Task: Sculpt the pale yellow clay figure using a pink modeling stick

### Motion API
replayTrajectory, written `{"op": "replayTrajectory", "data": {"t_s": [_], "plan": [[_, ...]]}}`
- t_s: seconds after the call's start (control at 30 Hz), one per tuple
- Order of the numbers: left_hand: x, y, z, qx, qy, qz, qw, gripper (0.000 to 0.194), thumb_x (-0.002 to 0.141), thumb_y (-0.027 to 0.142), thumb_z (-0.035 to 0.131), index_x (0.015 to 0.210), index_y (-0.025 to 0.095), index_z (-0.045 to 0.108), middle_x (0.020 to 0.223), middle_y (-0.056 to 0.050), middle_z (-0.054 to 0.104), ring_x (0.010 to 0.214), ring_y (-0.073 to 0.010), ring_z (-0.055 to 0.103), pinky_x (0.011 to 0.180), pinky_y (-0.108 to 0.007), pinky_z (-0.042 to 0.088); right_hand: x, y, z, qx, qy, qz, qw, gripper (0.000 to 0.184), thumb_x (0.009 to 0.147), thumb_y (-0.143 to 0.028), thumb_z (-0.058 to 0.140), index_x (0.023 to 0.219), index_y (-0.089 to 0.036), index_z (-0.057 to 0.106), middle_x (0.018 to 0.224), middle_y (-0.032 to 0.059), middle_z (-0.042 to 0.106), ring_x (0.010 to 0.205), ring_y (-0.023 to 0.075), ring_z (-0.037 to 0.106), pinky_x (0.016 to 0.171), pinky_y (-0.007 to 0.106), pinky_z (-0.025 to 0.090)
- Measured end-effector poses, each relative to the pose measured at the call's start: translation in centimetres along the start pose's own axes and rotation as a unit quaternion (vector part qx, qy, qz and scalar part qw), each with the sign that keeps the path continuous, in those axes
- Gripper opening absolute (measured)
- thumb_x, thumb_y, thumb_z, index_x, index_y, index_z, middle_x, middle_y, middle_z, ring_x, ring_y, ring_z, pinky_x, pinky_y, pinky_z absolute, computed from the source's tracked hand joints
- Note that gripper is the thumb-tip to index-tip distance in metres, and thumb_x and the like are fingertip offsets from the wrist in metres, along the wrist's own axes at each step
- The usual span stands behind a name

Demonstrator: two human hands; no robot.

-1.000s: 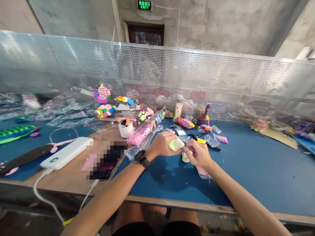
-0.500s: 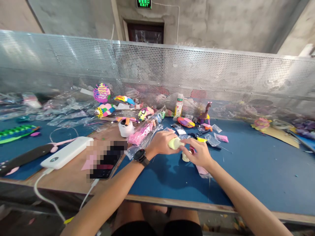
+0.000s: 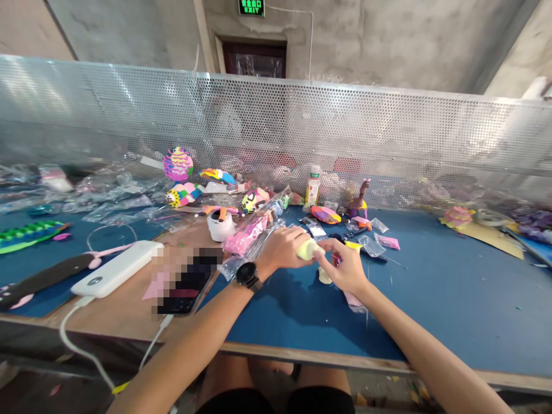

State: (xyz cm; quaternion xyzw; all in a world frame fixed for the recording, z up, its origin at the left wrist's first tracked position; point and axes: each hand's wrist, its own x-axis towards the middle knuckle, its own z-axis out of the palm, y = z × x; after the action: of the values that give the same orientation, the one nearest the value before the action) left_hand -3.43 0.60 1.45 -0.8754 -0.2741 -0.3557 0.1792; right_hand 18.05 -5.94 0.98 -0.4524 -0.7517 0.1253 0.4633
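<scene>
My left hand (image 3: 282, 248), with a black watch on its wrist, is closed round a pale yellow-green lump of clay (image 3: 307, 249) above the blue table (image 3: 431, 299). My right hand (image 3: 347, 267) pinches the right end of that same lump with thumb and forefinger. A second pale clay piece (image 3: 323, 276) lies on the table just under my right hand. A pink clay packet (image 3: 353, 300) lies below my right wrist.
Colourful clay figures (image 3: 179, 164), a small bottle (image 3: 313, 185) and several clear plastic bags (image 3: 254, 230) crowd the back along a perforated metal screen (image 3: 388, 138). A white power bank (image 3: 116, 267) with cable lies on a wooden board at the left, beside a blurred phone.
Both hands have shifted slightly up and away with the clay lump. The lump has turned in my left hand and now looks narrower, more like a short roll.
</scene>
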Motion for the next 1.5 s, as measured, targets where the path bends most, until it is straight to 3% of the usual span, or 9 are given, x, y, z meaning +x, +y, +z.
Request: {"op": "replayTrajectory", "data": {"t_s": [0.4, 0.63, 0.8, 0.93, 1.1, 1.27, 1.37, 1.5], "plan": [[0.0, 0.0, 0.2, 0.065, 0.044, 0.033, 0.996, 0.040, 0.096, 0.054, 0.060, 0.101, 0.016, 0.073, 0.097, -0.011, 0.081, 0.083, -0.0268, 0.077, 0.072, -0.039, 0.054, -0.2, -1.0, 0.9, 0.111, 0.010, 0.074, 0.991, 0.037, 0.094, -0.056, 0.070, 0.104, -0.020, 0.071, 0.086, 0.0037, 0.074, 0.049, 0.0111, 0.048, 0.049, 0.028, 0.040], [0.0, 0.0, -0.1, 0.088, 0.059, 0.036, 0.994, 0.040, 0.097, 0.055, 0.062, 0.103, 0.017, 0.073, 0.096, -0.011, 0.081, 0.084, -0.0259, 0.076, 0.076, -0.039, 0.055, 0.0, -1.6, 0.8, 0.198, -0.003, 0.139, 0.970, 0.039, 0.094, -0.058, 0.066, 0.109, -0.021, 0.066, 0.082, 0.0027, 0.074, 0.060, 0.0155, 0.056, 0.053, 0.027, 0.039], [0.0, -0.4, 0.1, 0.109, 0.076, 0.062, 0.989, 0.037, 0.100, 0.050, 0.059, 0.108, 0.017, 0.072, 0.101, -0.011, 0.081, 0.089, -0.0269, 0.076, 0.085, -0.044, 0.056, 0.4, -1.1, 0.7, 0.225, -0.063, 0.210, 0.949, 0.036, 0.091, -0.058, 0.063, 0.089, -0.022, 0.061, 0.074, 0.0024, 0.074, 0.049, 0.0121, 0.047, 0.048, 0.026, 0.035], [0.0, -0.6, 0.3, 0.108, 0.086, 0.073, 0.988, 0.029, 0.102, 0.042, 0.060, 0.113, 0.017, 0.070, 0.103, -0.009, 0.080, 0.095, -0.0266, 0.074, 0.097, -0.047, 0.056, 0.7, -0.5, 0.4, 0.246, -0.126, 0.210, 0.938, 0.039, 0.094, -0.052, 0.054, 0.072, -0.021, 0.060, 0.066, 0.0029, 0.071, 0.047, 0.0118, 0.045, 0.048, 0.026, 0.036], [0.1, -0.8, 0.2, 0.098, 0.079, 0.083, 0.988, 0.018, 0.103, 0.025, 0.058, 0.117, 0.019, 0.067, 0.107, -0.009, 0.078, 0.101, -0.0256, 0.071, 0.105, -0.048, 0.053, 0.8, -0.2, 0.1, 0.224, -0.148, 0.193, 0.944, 0.035, 0.090, -0.046, 0.058, 0.067, -0.020, 0.061, 0.061, 0.0018, 0.066, 0.050, 0.0119, 0.048, 0.051, 0.026, 0.036], [0.0, -0.8, 0.5, 0.080, 0.036, 0.063, 0.994, 0.022, 0.102, 0.024, 0.058, 0.122, 0.018, 0.066, 0.113, -0.011, 0.076, 0.107, -0.0268, 0.070, 0.107, -0.049, 0.052, 0.8, 0.2, 0.1, 0.215, -0.169, 0.214, 0.938, 0.037, 0.090, -0.048, 0.060, 0.065, -0.020, 0.060, 0.061, 0.0019, 0.065, 0.051, 0.0120, 0.045, 0.052, 0.027, 0.034], [0.0, -1.0, 0.6, 0.030, -0.009, 0.040, 0.999, 0.029, 0.099, 0.040, 0.067, 0.119, 0.019, 0.068, 0.112, -0.011, 0.077, 0.104, -0.0274, 0.071, 0.102, -0.047, 0.053, 1.4, 0.8, -0.5, 0.226, -0.129, 0.214, 0.941, 0.036, 0.087, -0.048, 0.063, 0.065, -0.020, 0.061, 0.059, -0.0002, 0.057, 0.054, 0.0124, 0.042, 0.051, 0.027, 0.030], [-0.1, -1.7, 0.3, -0.057, -0.083, 0.034, 0.994, 0.052, 0.087, 0.065, 0.077, 0.111, 0.018, 0.071, 0.110, -0.010, 0.078, 0.104, -0.0286, 0.074, 0.093, -0.042, 0.055, 2.2, 2.7, -0.8, 0.325, 0.007, 0.209, 0.922, 0.027, 0.083, -0.048, 0.066, 0.078, -0.021, 0.065, 0.064, -0.0045, 0.040, 0.056, 0.0129, 0.034, 0.051, 0.027, 0.025]]}}
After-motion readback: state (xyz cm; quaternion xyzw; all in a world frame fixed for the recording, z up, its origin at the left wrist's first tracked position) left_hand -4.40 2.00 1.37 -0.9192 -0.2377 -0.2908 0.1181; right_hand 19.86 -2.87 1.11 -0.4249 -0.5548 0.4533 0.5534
